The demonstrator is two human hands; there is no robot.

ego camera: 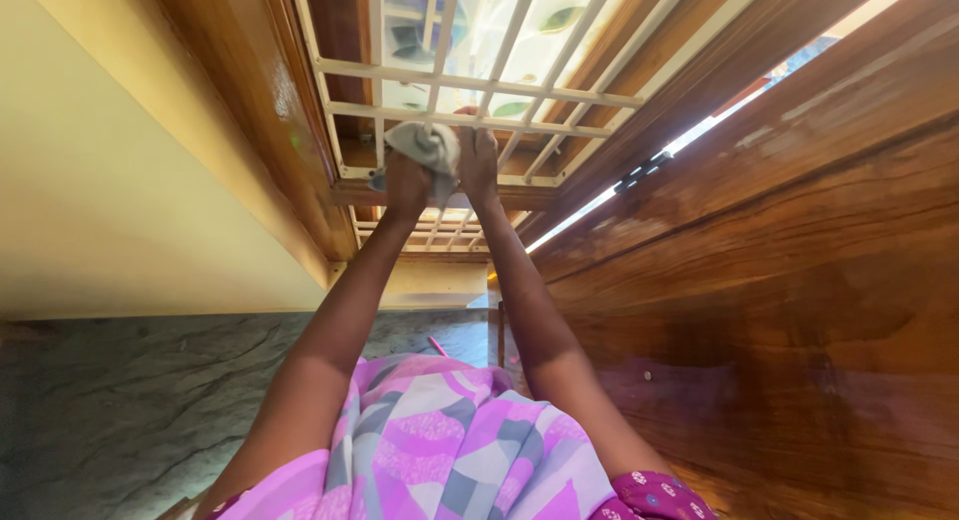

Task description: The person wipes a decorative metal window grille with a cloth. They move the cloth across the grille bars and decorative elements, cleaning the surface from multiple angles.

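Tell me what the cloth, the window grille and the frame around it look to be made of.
Cloth: soft grey fabric, bunched and creased in both hands. Window grille: probably metal painted cream, judging by its thin straight bars; painted wood is possible. Frame: wood with a glossy varnish, showing brown grain and bright reflections.

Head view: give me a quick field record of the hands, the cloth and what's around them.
left hand: raised, gripping the cloth
right hand: raised, also on the cloth
cloth: pale grey, bunched, pressed against a bar of the window grille
window grille: cream bars in a crossing grid, patterned glass behind
window frame: glossy brown wood
wooden panel: polished, at right, with a bright gap along its edge
wall: plain yellow, at left
floor: dark grey stone
clothing: pink, purple and grey print
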